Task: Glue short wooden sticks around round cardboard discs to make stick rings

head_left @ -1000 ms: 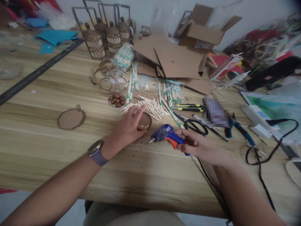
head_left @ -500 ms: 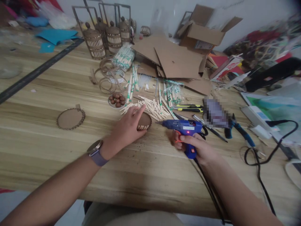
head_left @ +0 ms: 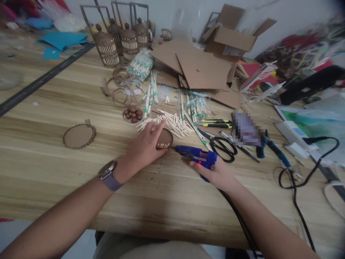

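Note:
My right hand (head_left: 212,172) is wrapped around the handle of a blue glue gun (head_left: 196,155), its red light lit. The nozzle points left and reaches the rim of a round cardboard base (head_left: 166,136). Short wooden sticks (head_left: 163,146) stand along that base's near edge. Around the base's left side, my left hand (head_left: 145,145) steadies it, thumb at the near edge and fingers at the far side. This hand hides the base's left part. Just beyond lies a pile of cut wooden sticks (head_left: 175,124).
A second cardboard disc (head_left: 79,136) lies left. Farther back are a bowl of brown balls (head_left: 132,114), cardboard strips (head_left: 124,86), lantern-like stick models (head_left: 107,48) and cardboard sheets (head_left: 205,70). Scissors (head_left: 223,145), cutters (head_left: 217,123), pliers (head_left: 275,149) and a black cable (head_left: 295,194) lie right.
My right hand has moved the glue gun left and slightly down, bringing its nozzle to the base's rim. The scissors behind it now show. My left hand stays at the base.

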`<state>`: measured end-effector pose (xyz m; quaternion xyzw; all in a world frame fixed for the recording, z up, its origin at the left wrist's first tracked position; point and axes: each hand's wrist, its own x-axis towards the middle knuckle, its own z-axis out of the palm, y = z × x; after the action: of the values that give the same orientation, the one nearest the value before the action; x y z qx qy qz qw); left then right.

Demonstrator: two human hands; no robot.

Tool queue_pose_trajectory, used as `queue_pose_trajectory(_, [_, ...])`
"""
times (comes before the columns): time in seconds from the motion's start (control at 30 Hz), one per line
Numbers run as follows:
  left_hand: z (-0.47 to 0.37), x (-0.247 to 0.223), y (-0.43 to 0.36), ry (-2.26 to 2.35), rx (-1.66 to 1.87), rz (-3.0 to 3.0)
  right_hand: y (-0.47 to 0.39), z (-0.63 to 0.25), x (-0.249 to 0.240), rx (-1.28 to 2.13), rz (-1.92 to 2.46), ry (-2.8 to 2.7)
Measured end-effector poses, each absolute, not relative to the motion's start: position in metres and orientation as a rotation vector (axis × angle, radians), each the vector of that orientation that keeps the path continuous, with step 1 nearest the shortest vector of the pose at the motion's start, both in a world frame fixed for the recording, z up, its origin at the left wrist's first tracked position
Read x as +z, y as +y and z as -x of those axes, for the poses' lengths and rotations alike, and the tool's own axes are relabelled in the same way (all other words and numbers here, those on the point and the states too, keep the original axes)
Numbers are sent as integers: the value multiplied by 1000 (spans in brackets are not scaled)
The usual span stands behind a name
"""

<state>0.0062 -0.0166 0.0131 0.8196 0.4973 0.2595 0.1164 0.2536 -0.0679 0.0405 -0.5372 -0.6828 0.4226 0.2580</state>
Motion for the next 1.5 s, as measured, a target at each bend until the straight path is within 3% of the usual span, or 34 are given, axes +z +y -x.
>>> queue_pose_trajectory(0.43, [-7, 13, -16, 1442, 764, -2398, -68, -246, 40, 951, 1445, -1991])
queue_pose_trajectory(1.5, [-5, 12, -15, 1444, 754, -2414, -70, -243, 40, 866, 1480, -2052])
